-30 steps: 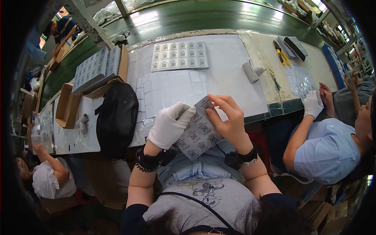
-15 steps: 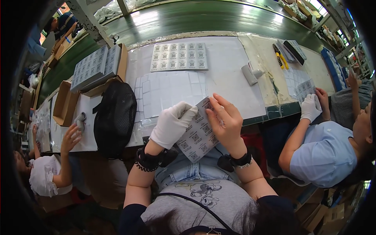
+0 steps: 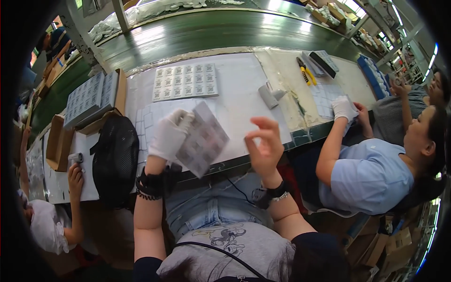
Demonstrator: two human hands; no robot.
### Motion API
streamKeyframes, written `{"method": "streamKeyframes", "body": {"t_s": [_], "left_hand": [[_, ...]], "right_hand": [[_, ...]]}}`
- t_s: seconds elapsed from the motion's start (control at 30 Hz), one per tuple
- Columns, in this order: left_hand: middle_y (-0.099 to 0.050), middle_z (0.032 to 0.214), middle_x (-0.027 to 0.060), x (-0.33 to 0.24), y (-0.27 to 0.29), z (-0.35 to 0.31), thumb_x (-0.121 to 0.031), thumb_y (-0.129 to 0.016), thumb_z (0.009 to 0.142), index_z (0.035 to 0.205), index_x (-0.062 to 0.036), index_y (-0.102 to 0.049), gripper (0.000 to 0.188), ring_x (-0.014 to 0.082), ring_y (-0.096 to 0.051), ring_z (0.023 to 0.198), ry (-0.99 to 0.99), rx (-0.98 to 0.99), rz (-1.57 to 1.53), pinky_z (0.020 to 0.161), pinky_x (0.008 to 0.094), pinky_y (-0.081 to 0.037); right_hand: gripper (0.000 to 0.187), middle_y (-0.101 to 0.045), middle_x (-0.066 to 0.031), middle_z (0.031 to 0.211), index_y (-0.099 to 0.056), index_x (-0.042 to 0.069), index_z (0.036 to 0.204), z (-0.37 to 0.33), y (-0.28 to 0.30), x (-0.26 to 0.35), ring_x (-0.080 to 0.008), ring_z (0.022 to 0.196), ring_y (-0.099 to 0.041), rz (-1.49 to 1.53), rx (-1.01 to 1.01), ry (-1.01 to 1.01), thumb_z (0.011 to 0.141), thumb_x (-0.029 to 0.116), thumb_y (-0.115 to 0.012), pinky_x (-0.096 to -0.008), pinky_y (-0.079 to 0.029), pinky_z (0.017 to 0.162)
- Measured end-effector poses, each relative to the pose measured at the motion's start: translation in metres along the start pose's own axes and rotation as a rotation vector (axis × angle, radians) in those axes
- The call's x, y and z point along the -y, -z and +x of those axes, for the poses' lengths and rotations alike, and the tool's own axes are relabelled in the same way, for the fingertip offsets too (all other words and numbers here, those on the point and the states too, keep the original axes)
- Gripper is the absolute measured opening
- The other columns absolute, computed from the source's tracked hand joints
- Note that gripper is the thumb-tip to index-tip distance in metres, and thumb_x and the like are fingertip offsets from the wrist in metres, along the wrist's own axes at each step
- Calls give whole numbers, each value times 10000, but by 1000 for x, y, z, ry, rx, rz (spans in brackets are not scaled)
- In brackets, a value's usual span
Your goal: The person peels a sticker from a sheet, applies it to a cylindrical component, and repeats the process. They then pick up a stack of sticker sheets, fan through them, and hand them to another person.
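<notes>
My left hand [image 3: 168, 137], in a white glove, pinches the edge of a sheet of stickers [image 3: 206, 143] printed with square codes. The sheet is tilted above the table's near edge and blurred by motion. Apart from it, to the right, my bare right hand [image 3: 266, 145] is raised with thumb and forefinger drawn together; whether a sticker is between them I cannot make out. Beyond the sheet lies a flat block of white pieces [image 3: 185, 82] in rows, each bearing a square code. Plain white flat pieces [image 3: 146, 123] lie partly behind my left hand.
At the left are a black mesh bag [image 3: 115, 157], stacked coded pieces [image 3: 84, 101] and an open cardboard box [image 3: 58, 145]. A white roll-like object [image 3: 268, 96] and yellow-handled pliers [image 3: 306, 73] lie to the right. Co-workers sit on both sides; a green conveyor [image 3: 188, 30] runs behind.
My right hand has come off the sticker sheet and moved right, its fingers pinched. My left hand has carried the sheet leftward. The whole view has shifted.
</notes>
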State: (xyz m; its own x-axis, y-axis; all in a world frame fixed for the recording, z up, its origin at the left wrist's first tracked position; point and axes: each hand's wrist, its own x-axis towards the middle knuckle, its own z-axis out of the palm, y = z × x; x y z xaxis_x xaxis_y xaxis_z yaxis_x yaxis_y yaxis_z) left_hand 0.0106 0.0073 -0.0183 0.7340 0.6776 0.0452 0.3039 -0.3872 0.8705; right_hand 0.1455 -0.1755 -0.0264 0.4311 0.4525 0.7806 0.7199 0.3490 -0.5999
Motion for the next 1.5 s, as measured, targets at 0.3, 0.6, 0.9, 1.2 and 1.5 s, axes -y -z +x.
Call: {"method": "streamKeyframes", "body": {"t_s": [0.3, 0.6, 0.9, 1.2, 1.5], "left_hand": [[-552, 1032, 127, -2, 1, -3, -248, -609, 778, 1149, -32, -481, 448, 292, -532, 935, -249, -221, 718, 842, 383, -404], [-549, 1052, 132, -8, -16, -31, -233, -640, 754, 1128, -48, -489, 444, 303, -534, 949, -532, -189, 408, 835, 379, -418], [-518, 1109, 142, -37, -18, -32, -282, -703, 714, 1191, -56, -448, 586, 298, -519, 1016, -574, -181, 150, 874, 358, -414], [-530, 1096, 114, -20, -18, -44, -263, -753, 670, 1176, -27, -448, 636, 196, -516, 1031, -327, 275, -682, 885, 318, -411], [-579, 926, 43, -39, -21, -51, -96, -704, 679, 1018, -29, -522, 390, 139, -552, 854, -269, 984, -426, 774, 259, -452]], "right_hand": [[922, -501, -129, 1036, -117, 137, 1405, 40, 60, -99, -212, 911, -534, -697, 174, -534, 696, 118, -707, -328, -455, 733], [911, -546, -132, 873, -60, 133, 1402, 15, 65, -140, -251, 720, -597, -542, 127, -443, 731, 116, -676, -336, -492, 640], [805, -570, -110, 832, 6, 79, 1398, 27, 21, -6, -177, 668, -597, 644, 214, -703, 841, 184, -566, -283, -487, 581], [966, -574, -134, 847, -18, 67, 1406, 37, 27, 12, -162, 710, -576, 961, 501, -608, 718, 179, -687, -242, -442, 627], [971, -557, -139, 850, -57, 52, 1401, 50, 12, 11, -159, 709, -539, 929, 964, -534, 691, 122, -715, -253, -423, 657]]}}
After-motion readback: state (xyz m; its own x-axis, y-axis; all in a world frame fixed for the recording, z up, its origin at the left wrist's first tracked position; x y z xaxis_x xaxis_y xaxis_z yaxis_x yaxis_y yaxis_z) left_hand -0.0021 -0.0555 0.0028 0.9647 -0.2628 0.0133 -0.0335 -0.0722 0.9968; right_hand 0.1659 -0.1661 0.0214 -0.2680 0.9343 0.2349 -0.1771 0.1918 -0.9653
